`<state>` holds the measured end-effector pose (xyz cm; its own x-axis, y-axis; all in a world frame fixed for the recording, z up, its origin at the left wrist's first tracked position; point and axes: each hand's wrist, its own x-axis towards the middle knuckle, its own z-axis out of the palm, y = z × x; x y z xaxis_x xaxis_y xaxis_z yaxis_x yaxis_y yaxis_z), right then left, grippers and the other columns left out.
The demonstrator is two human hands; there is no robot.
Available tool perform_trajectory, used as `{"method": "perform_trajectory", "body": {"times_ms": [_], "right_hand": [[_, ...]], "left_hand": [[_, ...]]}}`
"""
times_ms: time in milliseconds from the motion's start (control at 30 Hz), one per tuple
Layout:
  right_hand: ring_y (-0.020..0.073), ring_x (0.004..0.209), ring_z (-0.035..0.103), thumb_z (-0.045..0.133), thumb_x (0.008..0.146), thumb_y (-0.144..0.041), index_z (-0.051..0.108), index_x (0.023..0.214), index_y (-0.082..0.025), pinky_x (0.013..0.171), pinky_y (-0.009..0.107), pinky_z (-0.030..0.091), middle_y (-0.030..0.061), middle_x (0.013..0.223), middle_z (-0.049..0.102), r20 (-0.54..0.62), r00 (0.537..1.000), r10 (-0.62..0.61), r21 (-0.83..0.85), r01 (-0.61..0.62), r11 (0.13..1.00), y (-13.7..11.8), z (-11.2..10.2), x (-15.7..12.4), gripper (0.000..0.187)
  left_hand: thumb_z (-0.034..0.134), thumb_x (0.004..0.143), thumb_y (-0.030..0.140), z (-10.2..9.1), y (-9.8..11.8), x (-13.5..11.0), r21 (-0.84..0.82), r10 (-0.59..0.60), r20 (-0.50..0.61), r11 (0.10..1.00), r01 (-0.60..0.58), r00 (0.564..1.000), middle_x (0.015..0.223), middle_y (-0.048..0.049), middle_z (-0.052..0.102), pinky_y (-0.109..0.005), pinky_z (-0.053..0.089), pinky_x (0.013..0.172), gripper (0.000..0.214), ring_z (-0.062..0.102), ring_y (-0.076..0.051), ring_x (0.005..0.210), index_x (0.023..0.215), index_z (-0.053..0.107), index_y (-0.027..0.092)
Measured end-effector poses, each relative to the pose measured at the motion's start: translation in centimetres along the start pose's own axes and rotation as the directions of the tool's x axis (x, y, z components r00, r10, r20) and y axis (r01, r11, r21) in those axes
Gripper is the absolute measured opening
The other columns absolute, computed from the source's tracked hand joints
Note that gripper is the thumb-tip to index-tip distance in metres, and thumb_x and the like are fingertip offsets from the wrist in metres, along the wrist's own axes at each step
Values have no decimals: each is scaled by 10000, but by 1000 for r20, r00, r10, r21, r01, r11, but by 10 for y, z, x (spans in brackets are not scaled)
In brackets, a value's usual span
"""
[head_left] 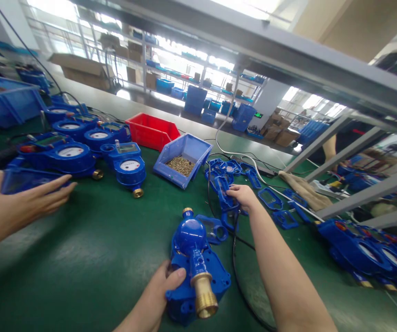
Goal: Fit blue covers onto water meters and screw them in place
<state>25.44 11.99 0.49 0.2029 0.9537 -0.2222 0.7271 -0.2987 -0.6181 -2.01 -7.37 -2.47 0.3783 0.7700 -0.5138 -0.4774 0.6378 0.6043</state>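
My left hand (160, 288) grips a blue water meter (191, 235) by its lower side, thumb on top. The meter is turned with its underside up, and its brass threaded end (205, 297) points toward me. Farther forward, my right hand (242, 196) has its fingers closed on a blue plastic frame (223, 191) at the edge of a pile of such frames (231, 168). Another blue cover with a round opening (212, 229) lies behind the meter, partly hidden by it.
A co-worker's open hand (29, 205) reaches in at left, near assembled water meters (127, 166). A blue bin of small brass screws (181, 173) and a red bin (152, 131) stand behind. A black cable (235, 263) runs beside my right arm. More meters (367, 253) line the right side.
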Motion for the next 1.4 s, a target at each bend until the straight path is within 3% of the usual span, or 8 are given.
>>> {"method": "perform_trajectory", "body": {"times_ms": [367, 533, 700, 767, 933, 1000, 1167, 1400], "right_hand": [[179, 921, 605, 660, 816, -193, 620, 761, -99, 824, 342, 499, 54, 948, 642, -299, 954, -32, -113, -3, 994, -3, -45, -5, 116], [247, 1001, 612, 596, 763, -197, 709, 850, -92, 724, 314, 512, 135, 1232, 565, -165, 955, -245, -63, 238, 969, -64, -41, -41, 178], [182, 1058, 589, 672, 702, -119, 737, 733, -165, 908, 239, 449, 26, 1116, 642, 298, 789, -538, -13, 567, 824, -165, 25, -83, 86], [156, 930, 632, 683, 702, -102, 720, 681, -154, 812, 198, 472, 10, 935, 683, 467, 694, -547, -31, 632, 775, -199, 65, -91, 67], [166, 732, 644, 696, 770, -207, 670, 722, -102, 708, 284, 525, 38, 719, 663, 662, 593, -459, -163, 711, 684, -253, 160, -88, 118], [168, 819, 646, 664, 830, -246, 648, 754, -90, 778, 333, 531, 57, 807, 670, 668, 585, -460, -191, 732, 654, -264, 185, -81, 174], [216, 1015, 612, 673, 822, -203, 639, 990, -83, 878, 375, 515, 92, 1061, 649, 606, 591, -532, -139, 738, 660, -272, 194, -71, 210], [121, 946, 623, 557, 852, -88, 610, 1112, -107, 819, 212, 520, 48, 1045, 650, 425, 590, -686, 171, 692, 701, -241, 85, -111, 267]], "left_hand": [[772, 592, 499, 10, -21, 4, -28, 41, -52, 999, -42, 998, 1015, -135, 690, -372, 477, 903, 575, 636, -291, 987, 994, 600, 125], [705, 713, 480, 18, -11, -3, -4, 60, 24, 998, -60, 998, 1100, -139, 650, -379, 483, 898, 538, 611, -265, 1018, 1082, 599, 103], [488, 894, 440, 4, 28, -25, -2, 102, 24, 995, -102, 995, 1212, -109, 577, -413, 477, 935, 371, 560, -195, 1105, 1156, 571, 191], [420, 924, 451, -21, 69, -44, -4, 126, 15, 992, -126, 992, 1212, -153, 584, -466, 442, 880, 447, 528, -230, 1184, 1226, 521, 136], [398, 820, 606, -78, 162, -80, 22, 224, -86, 975, -223, 971, 953, 61, 714, -505, 493, 787, 521, 542, -382, 1150, 1259, 531, 359], [440, 812, 603, -68, 147, -71, 17, 188, -60, 982, -188, 980, 1010, 71, 703, -489, 506, 816, 533, 544, -366, 1159, 1284, 501, 363], [531, 846, 508, -1, 32, -22, 14, 71, 18, 997, -72, 997, 1174, -106, 621, -442, 488, 942, 478, 597, -234, 1078, 1191, 558, 178], [785, 577, 492, 8, -17, 4, -3, 33, -25, 999, -33, 999, 1123, -163, 651, -409, 445, 972, 669, 593, -312, 1078, 1063, 545, 101]]}}
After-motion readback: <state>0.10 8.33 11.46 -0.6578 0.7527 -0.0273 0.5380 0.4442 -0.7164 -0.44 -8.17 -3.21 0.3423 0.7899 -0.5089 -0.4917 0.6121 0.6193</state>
